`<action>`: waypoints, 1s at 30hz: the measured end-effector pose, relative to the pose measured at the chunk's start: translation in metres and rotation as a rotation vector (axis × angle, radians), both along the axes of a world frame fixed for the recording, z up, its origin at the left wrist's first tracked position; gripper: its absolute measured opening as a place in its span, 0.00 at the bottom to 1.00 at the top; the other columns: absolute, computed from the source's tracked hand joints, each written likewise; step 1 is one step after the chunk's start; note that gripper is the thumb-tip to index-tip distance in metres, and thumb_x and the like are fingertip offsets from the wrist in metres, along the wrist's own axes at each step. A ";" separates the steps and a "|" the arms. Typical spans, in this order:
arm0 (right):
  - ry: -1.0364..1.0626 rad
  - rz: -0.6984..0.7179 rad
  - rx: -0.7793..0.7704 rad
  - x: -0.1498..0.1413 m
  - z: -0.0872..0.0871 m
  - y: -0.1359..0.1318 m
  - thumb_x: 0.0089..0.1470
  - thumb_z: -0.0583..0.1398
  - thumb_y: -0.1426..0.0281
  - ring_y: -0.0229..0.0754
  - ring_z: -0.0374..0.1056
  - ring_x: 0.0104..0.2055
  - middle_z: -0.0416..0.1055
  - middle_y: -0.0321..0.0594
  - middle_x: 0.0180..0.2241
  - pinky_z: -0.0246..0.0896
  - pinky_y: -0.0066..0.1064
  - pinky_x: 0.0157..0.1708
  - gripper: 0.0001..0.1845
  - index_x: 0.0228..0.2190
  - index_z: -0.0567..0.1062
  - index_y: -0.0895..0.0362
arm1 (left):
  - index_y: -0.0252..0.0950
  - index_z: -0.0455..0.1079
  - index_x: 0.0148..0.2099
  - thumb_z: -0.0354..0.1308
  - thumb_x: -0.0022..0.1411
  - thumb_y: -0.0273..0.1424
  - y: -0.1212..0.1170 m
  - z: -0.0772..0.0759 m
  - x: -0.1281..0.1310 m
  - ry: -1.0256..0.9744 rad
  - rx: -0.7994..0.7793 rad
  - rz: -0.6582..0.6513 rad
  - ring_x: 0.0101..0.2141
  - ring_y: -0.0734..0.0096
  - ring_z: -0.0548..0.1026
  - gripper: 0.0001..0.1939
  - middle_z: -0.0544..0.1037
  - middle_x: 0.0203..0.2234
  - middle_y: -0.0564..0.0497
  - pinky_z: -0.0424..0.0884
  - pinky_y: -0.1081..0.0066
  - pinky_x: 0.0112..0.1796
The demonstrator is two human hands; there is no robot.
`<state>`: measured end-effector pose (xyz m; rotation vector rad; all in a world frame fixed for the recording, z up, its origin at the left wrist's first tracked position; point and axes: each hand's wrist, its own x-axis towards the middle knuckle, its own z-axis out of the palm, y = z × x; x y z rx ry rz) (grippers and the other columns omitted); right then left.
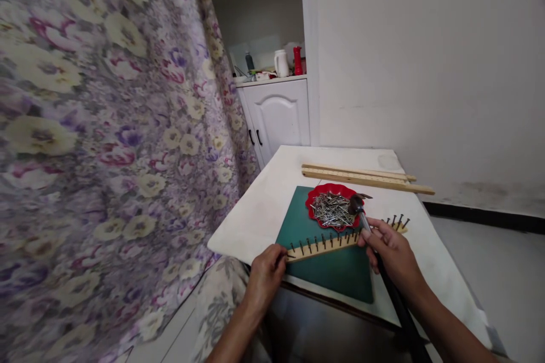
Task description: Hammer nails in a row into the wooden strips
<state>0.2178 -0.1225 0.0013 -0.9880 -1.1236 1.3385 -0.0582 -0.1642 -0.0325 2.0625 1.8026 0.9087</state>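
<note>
A narrow wooden strip (pixel 315 250) lies at a slant across a green mat (pixel 332 275), with a row of dark nails standing up along it. My left hand (pixel 269 266) is closed at the strip's left end, its fingertips pinched beside a dark nail that points sideways; the fingers partly hide that end. In my right hand (pixel 389 249) is a hammer (pixel 392 289), its head raised near a red scalloped dish (pixel 313 218). This hand covers part of the strip towards its right end. Loose silvery nails (pixel 332 209) fill the dish.
Long wooden strips (pixel 361 177) lie at the back of the white-covered table (pixel 255 218). A floral curtain (pixel 128 153) hangs at the left. Behind stands a white cabinet (pixel 279 116) with a white jug (pixel 281 63) and a red bottle (pixel 297 61) on top.
</note>
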 end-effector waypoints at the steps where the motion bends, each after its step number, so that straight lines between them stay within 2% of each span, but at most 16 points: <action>1: -0.002 -0.001 0.000 0.000 0.000 0.000 0.49 0.62 0.61 0.29 0.55 0.12 0.67 0.30 0.22 0.54 0.20 0.07 0.19 0.41 0.68 0.58 | 0.38 0.67 0.34 0.46 0.60 0.27 0.000 0.000 0.000 0.004 0.000 -0.003 0.29 0.71 0.71 0.08 0.72 0.27 0.53 0.65 0.75 0.32; 9: -0.013 -0.005 -0.002 -0.003 0.002 -0.003 0.50 0.62 0.62 0.30 0.54 0.12 0.67 0.31 0.22 0.52 0.21 0.07 0.19 0.42 0.68 0.58 | 0.39 0.68 0.34 0.48 0.58 0.27 0.004 0.002 0.009 -0.047 0.044 -0.030 0.31 0.69 0.72 0.08 0.72 0.28 0.51 0.65 0.72 0.33; 17: -0.042 0.039 -0.002 -0.012 0.001 -0.011 0.52 0.60 0.62 0.29 0.54 0.12 0.67 0.30 0.23 0.52 0.19 0.07 0.19 0.44 0.67 0.57 | 0.36 0.67 0.34 0.53 0.57 0.30 0.009 -0.028 0.018 -0.351 0.003 0.128 0.25 0.72 0.68 0.04 0.69 0.23 0.55 0.63 0.76 0.28; 22: -0.054 0.126 -0.023 -0.023 -0.002 -0.018 0.53 0.59 0.61 0.28 0.54 0.11 0.66 0.29 0.23 0.51 0.20 0.07 0.20 0.46 0.66 0.56 | 0.36 0.68 0.30 0.54 0.57 0.31 0.010 -0.027 0.021 -0.353 0.077 0.115 0.27 0.72 0.68 0.06 0.70 0.26 0.53 0.63 0.75 0.28; 26: -0.037 0.283 -0.066 -0.037 -0.004 -0.028 0.54 0.58 0.62 0.26 0.53 0.09 0.68 0.29 0.23 0.46 0.18 0.06 0.18 0.45 0.65 0.56 | 0.36 0.69 0.29 0.54 0.57 0.30 0.010 -0.023 0.022 -0.348 0.103 0.098 0.30 0.70 0.70 0.06 0.70 0.28 0.51 0.64 0.74 0.30; 30: -0.057 0.419 -0.099 -0.054 -0.006 -0.041 0.53 0.57 0.62 0.27 0.54 0.08 0.69 0.30 0.23 0.46 0.18 0.06 0.19 0.45 0.65 0.57 | 0.36 0.68 0.28 0.53 0.57 0.29 0.011 -0.026 0.021 -0.362 0.092 0.085 0.31 0.70 0.70 0.06 0.69 0.28 0.51 0.65 0.74 0.32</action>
